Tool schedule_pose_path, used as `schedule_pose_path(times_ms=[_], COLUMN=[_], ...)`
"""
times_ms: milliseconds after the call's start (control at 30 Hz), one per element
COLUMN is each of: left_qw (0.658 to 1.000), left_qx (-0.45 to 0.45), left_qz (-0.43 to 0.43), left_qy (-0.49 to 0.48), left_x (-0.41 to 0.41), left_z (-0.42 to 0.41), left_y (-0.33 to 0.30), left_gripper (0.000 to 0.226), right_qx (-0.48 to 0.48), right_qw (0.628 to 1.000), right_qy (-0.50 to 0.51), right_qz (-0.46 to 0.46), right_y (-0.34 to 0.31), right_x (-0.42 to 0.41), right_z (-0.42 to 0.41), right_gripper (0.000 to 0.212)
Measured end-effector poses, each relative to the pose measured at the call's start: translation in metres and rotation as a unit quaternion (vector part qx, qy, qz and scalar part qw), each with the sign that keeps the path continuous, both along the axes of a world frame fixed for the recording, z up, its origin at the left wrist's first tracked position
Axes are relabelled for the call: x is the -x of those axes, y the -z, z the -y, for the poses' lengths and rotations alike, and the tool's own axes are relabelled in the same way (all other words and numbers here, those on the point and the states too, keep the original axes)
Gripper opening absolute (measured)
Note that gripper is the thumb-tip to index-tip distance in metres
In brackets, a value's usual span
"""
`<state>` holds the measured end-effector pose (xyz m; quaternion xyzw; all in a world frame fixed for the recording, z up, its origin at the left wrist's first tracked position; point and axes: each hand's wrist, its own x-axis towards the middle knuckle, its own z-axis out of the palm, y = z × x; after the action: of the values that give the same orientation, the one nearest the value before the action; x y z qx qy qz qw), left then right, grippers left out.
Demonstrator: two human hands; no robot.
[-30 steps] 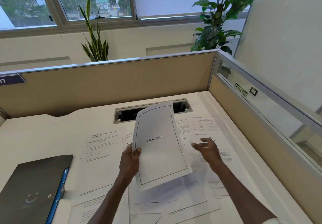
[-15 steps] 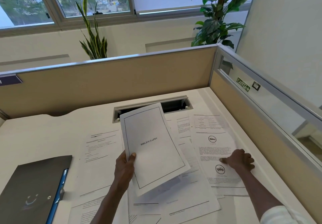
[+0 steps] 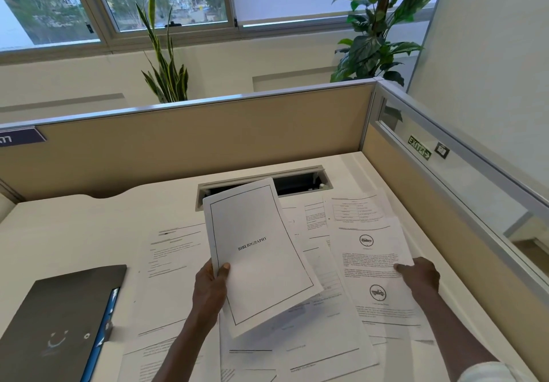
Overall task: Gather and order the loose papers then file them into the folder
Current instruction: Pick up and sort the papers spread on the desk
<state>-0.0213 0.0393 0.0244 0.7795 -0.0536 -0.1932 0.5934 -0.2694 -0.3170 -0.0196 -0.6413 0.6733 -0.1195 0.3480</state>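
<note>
Left hand (image 3: 209, 291) — pinches lifted bibliography sheet (image 3: 260, 252) at near-left edge | right hand (image 3: 421, 276) — apparently pinching icon sheet's (image 3: 372, 265) right edge | loose papers (image 3: 320, 349): light, limp, slippery; grip edges | folder (image 3: 56, 322) near left.

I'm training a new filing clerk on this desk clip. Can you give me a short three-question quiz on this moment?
1. True or false: the left hand holds the BIBLIOGRAPHY sheet lifted off the desk.
2. The right hand grips: A) the folder, B) the sheet with two vehicle icons, C) nothing.
3. Fill in: the folder lies closed on the person's ____ side.

Key: 1 true; 2 B; 3 left.
</note>
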Motion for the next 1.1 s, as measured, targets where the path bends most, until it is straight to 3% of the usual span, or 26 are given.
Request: schedule_pose_path(times_ms=[267, 467, 633, 767, 933, 1100], left_qw=[1.0, 1.0, 1.0, 1.0, 0.999, 0.991], left_qx=[0.006, 0.0, -0.011, -0.014, 0.017, 0.077], left_qz=[0.006, 0.009, 0.015, 0.013, 0.003, -0.039], left_qy=[0.003, -0.002, -0.006, 0.001, 0.032, 0.098], left_x=[-0.002, -0.004, -0.003, -0.002, 0.0, 0.004], left_z=[0.004, 0.009, 0.015, 0.02, 0.026, 0.028], left_y=[-0.004, -0.008, -0.011, -0.017, -0.028, -0.045], left_gripper=[0.02, 0.022, 0.025, 0.024, 0.024, 0.024], right_qx=[0.158, 0.33, 0.395, 0.349, 0.139, 0.018], right_qw=[0.986, 0.936, 0.9, 0.9, 0.914, 0.921], right_qy=[-0.033, -0.076, -0.113, -0.122, -0.119, -0.13], right_qz=[0.034, 0.096, 0.146, 0.23, 0.361, 0.368], right_y=[-0.032, -0.087, -0.144, -0.182, -0.198, -0.17], right_x=[-0.004, -0.018, -0.027, -0.037, -0.051, -0.069], right_z=[-0.009, -0.023, -0.032, -0.045, -0.07, -0.107], right_gripper=[0.014, 0.011, 0.016, 0.015, 0.01, 0.013])
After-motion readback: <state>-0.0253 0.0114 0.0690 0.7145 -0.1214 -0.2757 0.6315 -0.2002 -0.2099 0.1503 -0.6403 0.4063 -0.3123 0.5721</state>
